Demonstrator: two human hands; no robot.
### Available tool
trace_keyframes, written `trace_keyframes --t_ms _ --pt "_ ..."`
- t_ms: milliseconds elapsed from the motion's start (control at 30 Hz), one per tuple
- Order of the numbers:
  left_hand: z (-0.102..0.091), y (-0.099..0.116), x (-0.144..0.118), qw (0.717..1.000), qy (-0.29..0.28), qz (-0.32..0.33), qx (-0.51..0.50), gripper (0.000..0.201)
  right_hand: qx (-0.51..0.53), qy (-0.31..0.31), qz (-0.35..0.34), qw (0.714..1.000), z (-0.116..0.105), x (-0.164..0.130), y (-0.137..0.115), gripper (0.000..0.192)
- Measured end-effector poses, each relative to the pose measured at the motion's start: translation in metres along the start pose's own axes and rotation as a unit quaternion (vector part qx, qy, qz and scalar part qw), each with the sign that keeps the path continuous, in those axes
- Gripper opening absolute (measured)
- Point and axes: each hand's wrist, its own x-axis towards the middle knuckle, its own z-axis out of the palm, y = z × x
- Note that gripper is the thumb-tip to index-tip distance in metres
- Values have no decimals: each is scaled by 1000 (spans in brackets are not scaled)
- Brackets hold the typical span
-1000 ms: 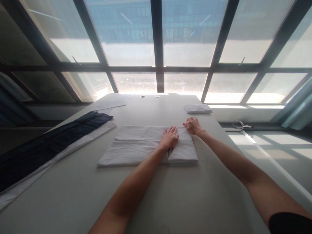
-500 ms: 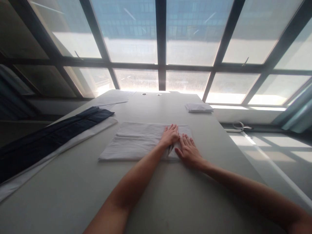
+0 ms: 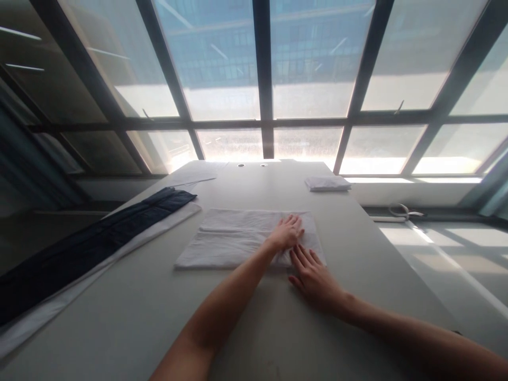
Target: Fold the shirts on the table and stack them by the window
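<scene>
while the left hand (image 3: 288,233) presses flat and open on the half-folded white towel (image 3: 238,238) mid-table, the right hand (image 3: 313,275), fingers spread, rests at its near right edge, one fold seemingly done, more likely left.

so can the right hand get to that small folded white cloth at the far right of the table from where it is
Probably yes. The right hand lies flat at the near edge of the white towel, and only bare table lies between it and the small folded cloth, though that needs a long stretch or a lean.
</scene>
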Motion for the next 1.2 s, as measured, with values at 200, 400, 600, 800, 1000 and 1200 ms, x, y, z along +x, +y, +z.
trace_keyframes --t_ms 200,400,600,800,1000,1200 --pt "-6 -35 0 991 -3 -130 30 53 17 -7 -8 1000 -7 -1 -2 59" --pt "-33 -59 -17 980 49 -190 37 49 99 45 12 994 -13 0 2 52" --pt "-25 -59 -63 992 16 -121 42 57 116 91 71 987 -10 47 18 58" --pt "-18 -86 -95 988 5 -138 70 62 58 39 124 990 10 102 13 63" --pt "-42 -135 -132 972 -2 -204 116 58 17 28 94 995 20 101 12 62" --pt "-57 -175 -165 949 16 -281 142 58 10 27 91 995 19 99 16 60"
